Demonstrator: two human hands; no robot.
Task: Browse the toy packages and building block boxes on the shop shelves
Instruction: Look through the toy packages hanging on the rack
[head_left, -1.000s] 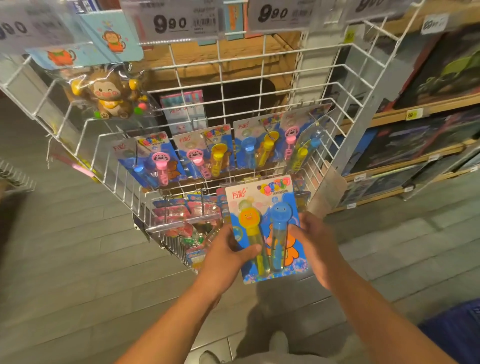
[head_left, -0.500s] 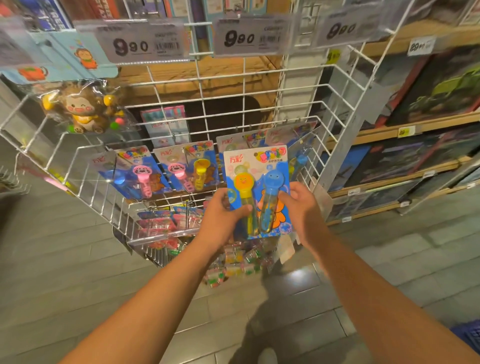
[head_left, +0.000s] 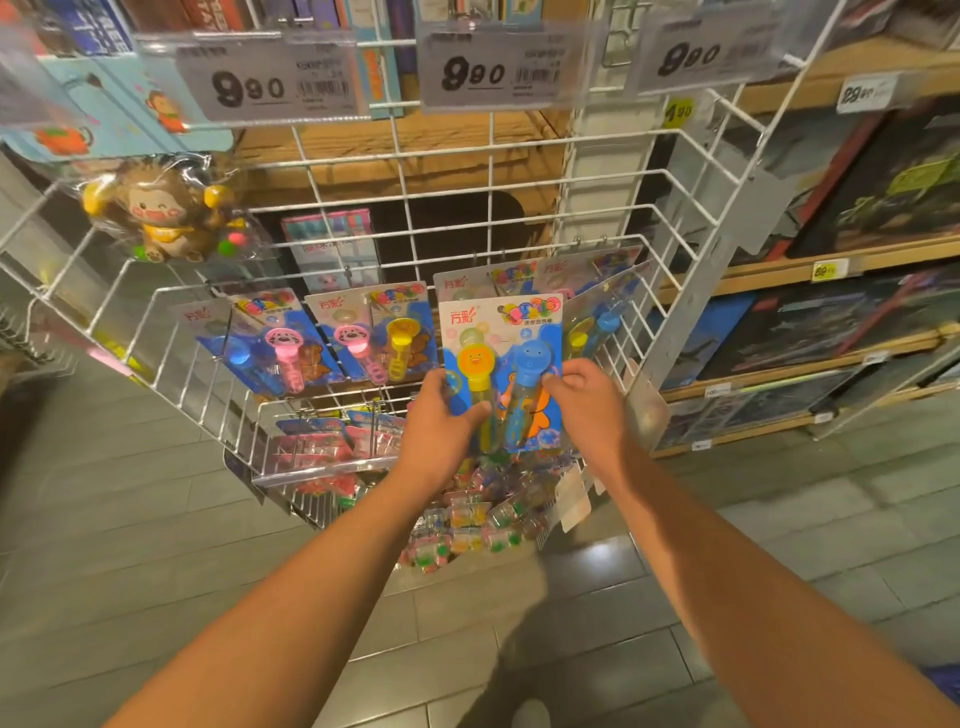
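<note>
package (head_left: 501, 332) raised to wire rack (head_left: 691, 156); grey tile floor (head_left: 130, 545).

Glossy card-backed bubble wand package (head_left: 501, 371) with clear plastic blister, white-coated metal wire rack (head_left: 519, 218), shiny clear plastic price tag holders (head_left: 498, 67), crinkly cellophane-wrapped monkey toy (head_left: 166, 210), matt wooden shelves (head_left: 779, 265), smooth grey floor tiles (head_left: 130, 519)

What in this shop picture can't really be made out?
Head view only:
- Lower part of the bubble wand card: hidden by the left hand and right hand.
- Small print on the price tags: blurred.
- Boxes on the wooden shelves: dark, smeared.
- Top shelf items: cut off by the frame edge.
</note>
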